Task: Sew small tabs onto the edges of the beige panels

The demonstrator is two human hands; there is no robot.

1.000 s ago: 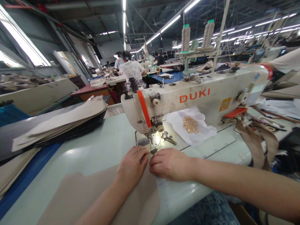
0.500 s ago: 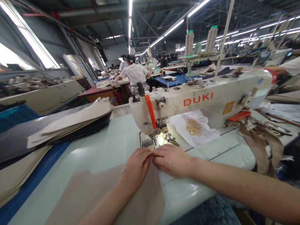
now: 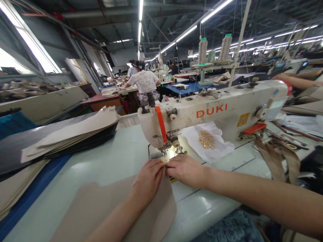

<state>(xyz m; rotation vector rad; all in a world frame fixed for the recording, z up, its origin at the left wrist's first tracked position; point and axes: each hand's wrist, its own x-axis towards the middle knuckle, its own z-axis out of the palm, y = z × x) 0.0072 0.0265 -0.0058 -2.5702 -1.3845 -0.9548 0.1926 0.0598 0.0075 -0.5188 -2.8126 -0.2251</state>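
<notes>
A beige fabric panel lies on the pale green sewing table, its upper corner under the needle area of a white sewing machine. My left hand has its fingers closed on the panel's edge just in front of the presser foot. Right beside it, my right hand pinches the same edge, the fingertips of both nearly touching. Under my right palm a small yellowish strip shows, too hidden to name. The machine's lamp lights the needle plate behind my fingers.
Small gold metal pieces lie on a white cloth beside the machine. Stacked beige panels stand at the left. Brown straps hang at the right edge near some tools. A co-worker sits ahead; another person's arm reaches in at far right.
The view has shifted slightly. Both hands stay on the panel's edge near the needle, and a yellowish strip now shows under my right hand. The arm at far right has moved.
</notes>
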